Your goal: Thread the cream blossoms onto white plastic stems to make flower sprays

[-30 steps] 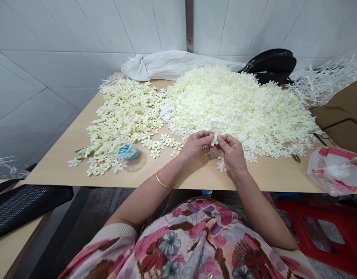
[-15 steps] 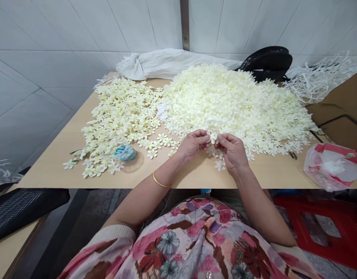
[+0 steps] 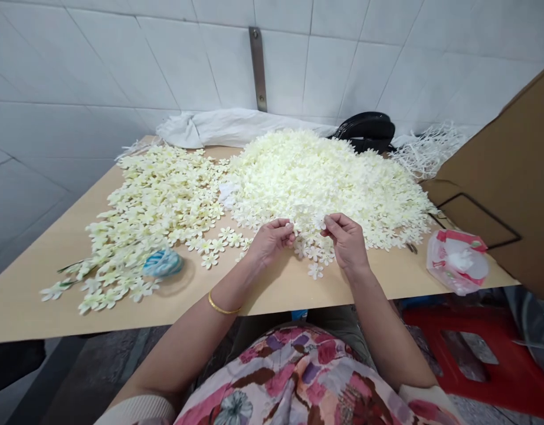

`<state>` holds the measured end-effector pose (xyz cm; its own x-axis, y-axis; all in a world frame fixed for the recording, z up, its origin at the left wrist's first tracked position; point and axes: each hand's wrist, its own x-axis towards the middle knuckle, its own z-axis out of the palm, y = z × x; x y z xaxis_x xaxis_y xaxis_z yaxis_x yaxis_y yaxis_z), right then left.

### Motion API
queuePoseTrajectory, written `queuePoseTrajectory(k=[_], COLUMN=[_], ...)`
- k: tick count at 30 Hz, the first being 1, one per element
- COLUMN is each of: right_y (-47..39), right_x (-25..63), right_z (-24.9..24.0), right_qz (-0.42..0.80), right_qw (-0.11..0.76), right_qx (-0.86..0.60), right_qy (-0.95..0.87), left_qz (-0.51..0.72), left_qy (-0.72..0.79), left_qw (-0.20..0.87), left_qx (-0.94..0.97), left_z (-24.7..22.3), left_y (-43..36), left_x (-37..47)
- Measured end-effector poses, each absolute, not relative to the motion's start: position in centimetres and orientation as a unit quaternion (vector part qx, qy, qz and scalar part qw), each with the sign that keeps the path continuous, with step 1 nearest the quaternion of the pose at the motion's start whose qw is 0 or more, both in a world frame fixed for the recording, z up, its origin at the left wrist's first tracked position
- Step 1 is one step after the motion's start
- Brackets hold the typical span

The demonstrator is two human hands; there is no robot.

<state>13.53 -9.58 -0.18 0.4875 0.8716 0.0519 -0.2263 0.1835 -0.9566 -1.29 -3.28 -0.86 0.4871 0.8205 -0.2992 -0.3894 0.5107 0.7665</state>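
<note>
A large heap of pale yellow-white flowers (image 3: 307, 171) covers the middle of the table. My right hand (image 3: 345, 236) pinches a white flower (image 3: 319, 221) at the heap's front edge. My left hand (image 3: 272, 239) is closed at the fingertips, with a small pale piece between thumb and forefinger, too small to name. The two hands are apart, with loose flowers (image 3: 315, 270) lying between and below them. Left of the heap spreads a second pile of flowers (image 3: 161, 195), with creamier centres. A few single flowers (image 3: 210, 260) lie near my left hand.
A blue and white bundle (image 3: 163, 262) sits by the left pile. Toward the right are a red and white plastic bag (image 3: 458, 262) and a cardboard box (image 3: 497, 177). A black bag (image 3: 367, 131), white cloth (image 3: 241, 127) and white strands (image 3: 429, 150) lie behind the heap.
My hands have moved apart; before, they met at one flower. The view has shifted, so the table appears lower and the cardboard box shows more.
</note>
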Motion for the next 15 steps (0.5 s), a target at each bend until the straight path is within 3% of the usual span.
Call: queuePoseTrajectory(k=[6,15], right_y=[-7.3,-2.3], right_x=[16.5,19.6], right_z=[1.4,0.7], right_qz=[0.327,0.215], right_qw=[0.732,0.665], right_qx=[-0.504,-0.609], right_qy=[-0.321,-0.375], left_qz=[0.385,0.365], left_qy=[0.334,0.344], left_qw=[0.805,0.797], left_qx=[0.304,0.336], left_z=[-0.8,-0.1], left_y=[-3.1,-3.4], left_x=[-1.2,-1.4])
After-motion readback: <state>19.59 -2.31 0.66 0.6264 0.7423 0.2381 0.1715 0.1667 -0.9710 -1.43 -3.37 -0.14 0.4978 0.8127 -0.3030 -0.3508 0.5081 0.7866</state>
